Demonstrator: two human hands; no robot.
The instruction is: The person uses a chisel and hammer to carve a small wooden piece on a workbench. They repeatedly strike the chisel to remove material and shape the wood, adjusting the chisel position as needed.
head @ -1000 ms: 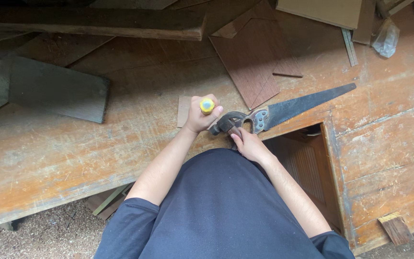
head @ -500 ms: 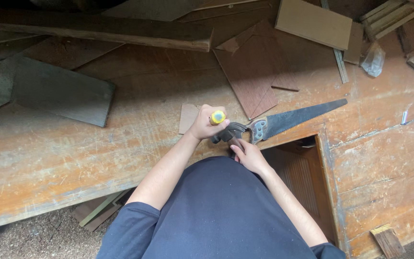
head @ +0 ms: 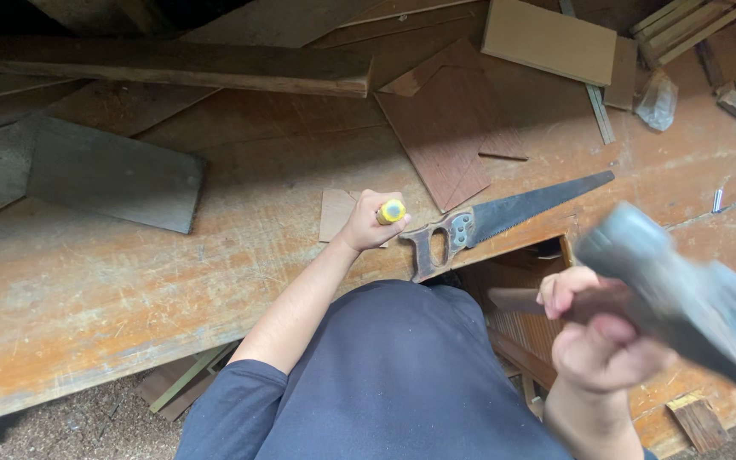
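Wood: worn orange-brown plank bench (head: 172,290), scratched and stained, its front edge running across the view.
Left hand: left hand (head: 372,223) is closed in a fist around a yellow-capped tool handle (head: 391,211), held upright; only the round yellow end shows, the shaft is hidden inside the fist.
Under the fist: small pale square wooden offcut (head: 335,213) lies flat on the bench, partly covered by the hand.
Right hand: right hand (head: 602,328) is raised close to the camera, fingers wrapped tight on a grey blurred hammer-like tool (head: 683,298); motion blur smears its shape, and its far end is cut off at the right edge.
Saw: rusty dark-bladed handsaw with worn wooden grip (head: 504,221) lies flat just right of the left hand, blade pointing up and right, untouched.
Boards: dark grey rectangular slab (head: 112,175) at left; thin reddish-brown veneer sheet (head: 449,128) beyond the saw; long rough timber beam (head: 172,72) along the back; pale tan board (head: 551,38) at top right.
Hidden: dark navy shirt (head: 393,375) covers the lower centre and hides the bench edge there.
Floor: sawdust and scrap strips (head: 181,388) show below the bench at lower left.
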